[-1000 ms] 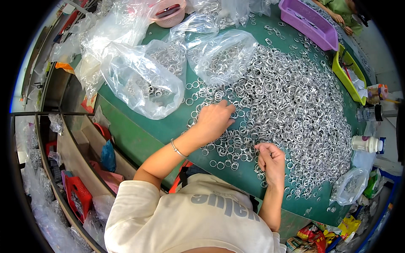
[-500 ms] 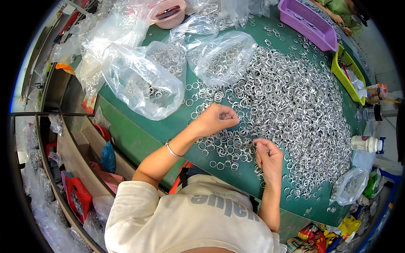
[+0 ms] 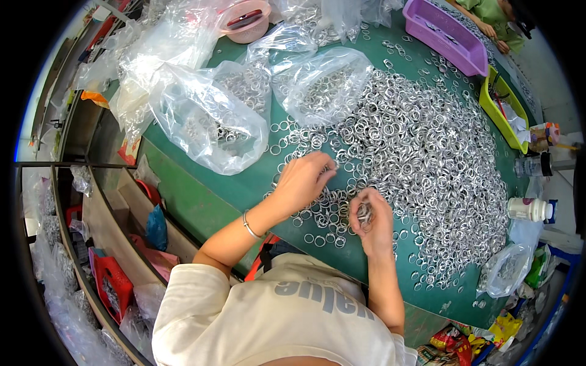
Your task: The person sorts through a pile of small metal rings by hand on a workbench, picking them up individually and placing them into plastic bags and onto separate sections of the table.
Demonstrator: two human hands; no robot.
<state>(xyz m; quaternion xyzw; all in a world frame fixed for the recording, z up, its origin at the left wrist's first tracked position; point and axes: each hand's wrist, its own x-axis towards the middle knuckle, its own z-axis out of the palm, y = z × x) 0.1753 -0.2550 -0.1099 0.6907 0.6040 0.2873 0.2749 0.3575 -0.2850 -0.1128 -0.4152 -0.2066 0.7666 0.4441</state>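
Observation:
A broad heap of silvery metal rings covers the right side of the green table. My right hand, at the heap's near left edge, is curled round a small bunch of metal rings. Left of it, my left hand is held over a thinner scatter of rings, fingers bent inward. Grey metal shows between its thumb and fingers, partly blurred, and looks like rings. Loose rings lie on the table below both hands.
Clear plastic bags holding rings, one open bag and another bag, lie beyond my hands. A pink basket, purple basket and lime-green tray stand around the far side. A white bottle is rightmost. Another person's hands show top right.
My right hand has moved left and up, turning so the rings in it show. My left hand has shifted slightly left. The heap and bags look unchanged.

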